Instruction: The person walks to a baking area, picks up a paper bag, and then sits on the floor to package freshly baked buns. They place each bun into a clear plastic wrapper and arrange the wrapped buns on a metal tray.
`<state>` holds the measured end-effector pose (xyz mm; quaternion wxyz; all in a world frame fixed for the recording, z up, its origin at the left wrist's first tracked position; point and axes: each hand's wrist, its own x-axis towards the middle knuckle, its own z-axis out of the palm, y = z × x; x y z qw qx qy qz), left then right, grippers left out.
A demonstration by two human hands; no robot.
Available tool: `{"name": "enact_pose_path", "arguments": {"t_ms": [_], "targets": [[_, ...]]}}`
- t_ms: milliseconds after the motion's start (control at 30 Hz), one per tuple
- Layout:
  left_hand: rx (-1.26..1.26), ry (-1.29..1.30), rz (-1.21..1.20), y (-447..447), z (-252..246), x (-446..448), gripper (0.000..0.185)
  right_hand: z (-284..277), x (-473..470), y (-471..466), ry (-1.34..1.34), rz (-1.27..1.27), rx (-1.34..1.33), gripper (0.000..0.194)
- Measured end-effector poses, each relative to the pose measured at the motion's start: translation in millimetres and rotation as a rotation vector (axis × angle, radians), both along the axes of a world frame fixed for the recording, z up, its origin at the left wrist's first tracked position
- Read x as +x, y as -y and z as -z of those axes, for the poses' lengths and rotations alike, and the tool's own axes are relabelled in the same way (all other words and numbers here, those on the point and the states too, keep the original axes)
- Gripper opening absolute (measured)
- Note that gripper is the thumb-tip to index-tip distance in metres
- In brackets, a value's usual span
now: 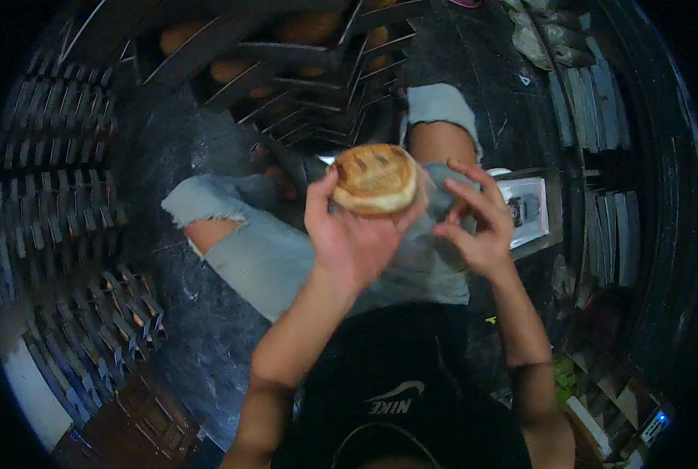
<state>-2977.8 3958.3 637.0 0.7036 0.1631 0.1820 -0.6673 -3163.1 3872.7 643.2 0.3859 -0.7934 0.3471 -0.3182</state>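
Note:
A round, golden-brown baked item, perhaps a bread bun, with darker marks on its top, rests in my left hand. The thumb lies at its left edge, and the palm and fingers are under it and at its right side, slightly blurred. Just right of it my right hand is raised with fingers curled and apart, touching nothing that I can make out. Both hands are above my lap, over ripped light-blue jeans.
Stacked dark trays with round brown items stand ahead. Racks of stacked trays line the left. On the right, a clear plastic packet lies on a flat board, near upright grey panels. A cardboard box sits at lower right.

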Motion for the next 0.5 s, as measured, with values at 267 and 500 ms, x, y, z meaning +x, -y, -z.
{"name": "enact_pose_path", "arguments": {"t_ms": [267, 500], "targets": [[0.056, 1.48, 0.222, 9.1, 77.1, -8.8, 0.039, 40.5, -31.9, -1.0, 0.454, 0.33, 0.112, 0.016], [-0.152, 1.903, -0.17, 57.3, 39.9, -22.8, 0.031, 24.9, -12.4, 16.6, 0.502, 0.402, 0.262, 0.015]]}}
